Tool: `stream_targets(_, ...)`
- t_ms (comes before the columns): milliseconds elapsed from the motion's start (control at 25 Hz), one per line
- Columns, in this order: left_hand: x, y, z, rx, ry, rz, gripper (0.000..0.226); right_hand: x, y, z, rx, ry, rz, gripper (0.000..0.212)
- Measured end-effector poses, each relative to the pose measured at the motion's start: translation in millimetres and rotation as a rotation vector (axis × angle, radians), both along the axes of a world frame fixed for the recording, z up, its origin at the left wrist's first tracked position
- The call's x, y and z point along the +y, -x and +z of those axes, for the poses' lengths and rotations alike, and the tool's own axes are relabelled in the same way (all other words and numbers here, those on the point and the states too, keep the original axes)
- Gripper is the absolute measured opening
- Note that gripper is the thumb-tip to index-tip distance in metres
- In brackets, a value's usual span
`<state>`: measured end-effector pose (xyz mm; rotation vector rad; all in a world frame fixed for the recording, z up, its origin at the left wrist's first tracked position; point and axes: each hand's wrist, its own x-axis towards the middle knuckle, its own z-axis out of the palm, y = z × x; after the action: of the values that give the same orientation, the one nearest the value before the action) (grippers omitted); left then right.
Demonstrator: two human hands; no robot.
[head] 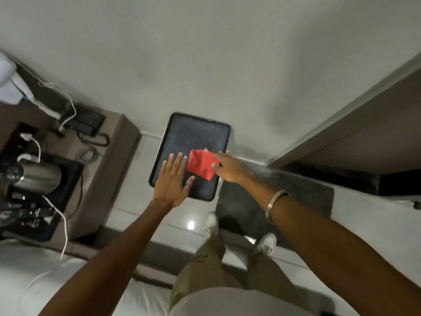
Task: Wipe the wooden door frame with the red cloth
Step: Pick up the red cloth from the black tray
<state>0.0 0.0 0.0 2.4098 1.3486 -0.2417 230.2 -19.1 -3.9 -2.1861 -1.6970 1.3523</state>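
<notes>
A folded red cloth (201, 164) hangs over a black rectangular tray-like object (198, 131) that stands by the wall. My right hand (227, 167) pinches the cloth's right edge between thumb and fingers. My left hand (174, 181) is flat with fingers spread, just left of the cloth and in front of the black object; it holds nothing. The wooden door frame (337, 124) runs diagonally at the right, beside a dark doorway opening.
A wooden side table (109, 169) at the left carries a black telephone (87, 120), a steel kettle (38, 176) and white cables. A dark floor mat (303, 190) lies before the doorway. White bedding (34, 270) fills the lower left. My legs and white shoes are below.
</notes>
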Motion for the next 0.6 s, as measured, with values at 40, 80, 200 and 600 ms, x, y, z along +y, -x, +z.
stream_targets(40,4.2,3.1,-19.0,0.038,0.029,-0.009,0.088,6.6,10.9,-20.9,-0.027,0.029,0.069,0.062)
stream_targets(80,9.0,4.2,-33.0,0.057,0.043,-0.008,0.084,13.1,18.7,-39.3,-0.061,0.024,0.121,0.066)
stream_targets(200,17.2,7.1,-80.0,0.084,0.069,0.047,0.073,22.5,49.6,-104.0,-0.267,-0.051,0.287,0.083)
stream_targets(600,26.4,-12.9,-59.1,-0.059,0.019,0.103,0.062,70.3,63.7,-98.7,-0.288,-0.112,-0.017,0.051)
